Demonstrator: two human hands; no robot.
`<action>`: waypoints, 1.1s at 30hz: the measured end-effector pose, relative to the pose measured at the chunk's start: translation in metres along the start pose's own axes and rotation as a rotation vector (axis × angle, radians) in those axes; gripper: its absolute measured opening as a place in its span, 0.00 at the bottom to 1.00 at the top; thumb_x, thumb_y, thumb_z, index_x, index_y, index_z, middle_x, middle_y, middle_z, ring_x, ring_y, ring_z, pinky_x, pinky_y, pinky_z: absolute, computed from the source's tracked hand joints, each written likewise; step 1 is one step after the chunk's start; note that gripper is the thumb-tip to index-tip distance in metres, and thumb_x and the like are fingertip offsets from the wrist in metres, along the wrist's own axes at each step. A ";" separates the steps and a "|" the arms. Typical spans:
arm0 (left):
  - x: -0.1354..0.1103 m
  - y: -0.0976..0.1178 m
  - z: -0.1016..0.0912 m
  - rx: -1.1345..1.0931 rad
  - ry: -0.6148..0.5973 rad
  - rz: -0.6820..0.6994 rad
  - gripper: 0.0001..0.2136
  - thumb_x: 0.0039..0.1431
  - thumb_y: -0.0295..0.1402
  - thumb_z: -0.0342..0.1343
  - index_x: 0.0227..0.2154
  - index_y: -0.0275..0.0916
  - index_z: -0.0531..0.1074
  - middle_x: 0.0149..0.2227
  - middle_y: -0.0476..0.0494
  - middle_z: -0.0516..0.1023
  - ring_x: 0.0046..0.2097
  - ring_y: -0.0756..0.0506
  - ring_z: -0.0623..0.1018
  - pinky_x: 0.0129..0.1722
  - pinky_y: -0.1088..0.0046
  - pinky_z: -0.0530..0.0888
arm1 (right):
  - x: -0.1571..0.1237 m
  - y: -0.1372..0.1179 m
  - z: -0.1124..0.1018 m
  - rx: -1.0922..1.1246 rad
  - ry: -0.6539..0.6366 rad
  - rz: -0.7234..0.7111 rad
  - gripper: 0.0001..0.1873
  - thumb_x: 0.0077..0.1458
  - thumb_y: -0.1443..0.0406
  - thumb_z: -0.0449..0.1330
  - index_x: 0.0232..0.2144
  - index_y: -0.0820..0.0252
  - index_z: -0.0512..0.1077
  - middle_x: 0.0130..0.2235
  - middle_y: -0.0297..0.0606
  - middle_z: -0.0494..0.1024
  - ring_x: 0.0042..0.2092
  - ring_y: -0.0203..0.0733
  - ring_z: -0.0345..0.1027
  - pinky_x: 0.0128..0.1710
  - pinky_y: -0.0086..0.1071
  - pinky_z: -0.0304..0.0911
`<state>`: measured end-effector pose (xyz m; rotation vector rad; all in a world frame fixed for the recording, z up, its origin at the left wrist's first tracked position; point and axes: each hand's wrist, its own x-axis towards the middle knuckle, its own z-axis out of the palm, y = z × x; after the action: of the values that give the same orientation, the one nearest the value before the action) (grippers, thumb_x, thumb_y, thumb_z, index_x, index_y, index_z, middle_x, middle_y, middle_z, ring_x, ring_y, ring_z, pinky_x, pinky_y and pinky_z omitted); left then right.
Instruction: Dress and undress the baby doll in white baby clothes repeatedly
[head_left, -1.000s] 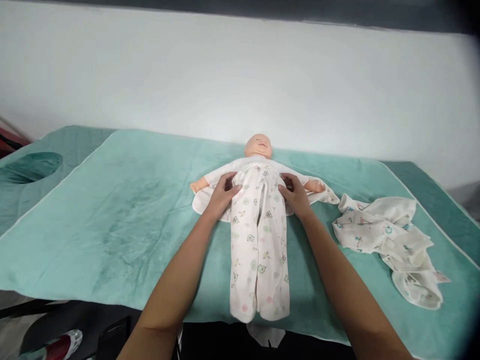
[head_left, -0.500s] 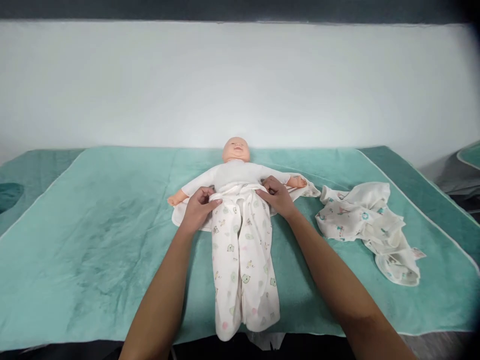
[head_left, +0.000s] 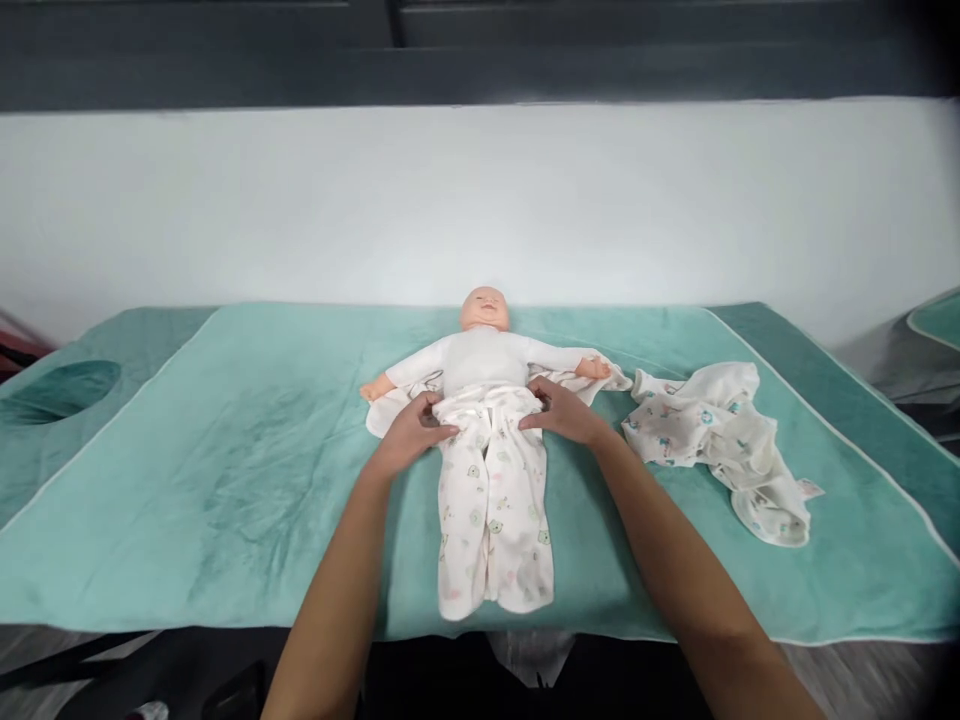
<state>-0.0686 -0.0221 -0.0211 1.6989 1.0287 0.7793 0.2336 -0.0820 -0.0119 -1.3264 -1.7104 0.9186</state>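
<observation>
Flanked animal-print trousers on baby doll with left hand and right hand, probably for even support; curled fingers partway, with grip indiscernible.

One doll, one pair of printed trousers, one crumpled printed garment — and two bare hands.

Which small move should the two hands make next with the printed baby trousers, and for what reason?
I would probably ease the waistband of the printed baby trousers a little further down the baby doll, evenly: it has come down from the chest to the waist, and the left hand and right hand are at its opposite sides.
</observation>
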 end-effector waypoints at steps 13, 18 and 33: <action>-0.068 0.009 0.018 -0.123 -0.024 0.111 0.19 0.46 0.36 0.66 0.42 0.40 0.71 0.45 0.44 0.70 0.49 0.43 0.71 0.48 0.70 0.69 | -0.069 -0.021 0.043 -0.051 0.069 0.002 0.10 0.45 0.62 0.64 0.29 0.57 0.66 0.32 0.31 0.68 0.35 0.40 0.59 0.36 0.31 0.55; -0.090 0.005 0.034 0.083 0.135 0.089 0.04 0.46 0.29 0.57 0.23 0.40 0.66 0.32 0.49 0.71 0.38 0.45 0.72 0.41 0.70 0.69 | -0.085 -0.019 0.058 0.082 0.202 0.079 0.10 0.44 0.67 0.58 0.20 0.56 0.58 0.23 0.28 0.59 0.28 0.37 0.53 0.29 0.31 0.50; -0.147 0.025 0.041 0.268 -0.054 0.190 0.15 0.44 0.40 0.70 0.28 0.44 0.69 0.44 0.44 0.72 0.51 0.38 0.71 0.51 0.59 0.71 | -0.144 -0.048 0.086 -0.047 0.074 0.098 0.15 0.44 0.64 0.68 0.27 0.56 0.63 0.31 0.32 0.68 0.34 0.42 0.60 0.33 0.34 0.57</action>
<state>-0.0905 -0.1749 -0.0165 2.0597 0.9781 0.7363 0.1601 -0.2397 -0.0283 -1.4681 -1.6317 0.8779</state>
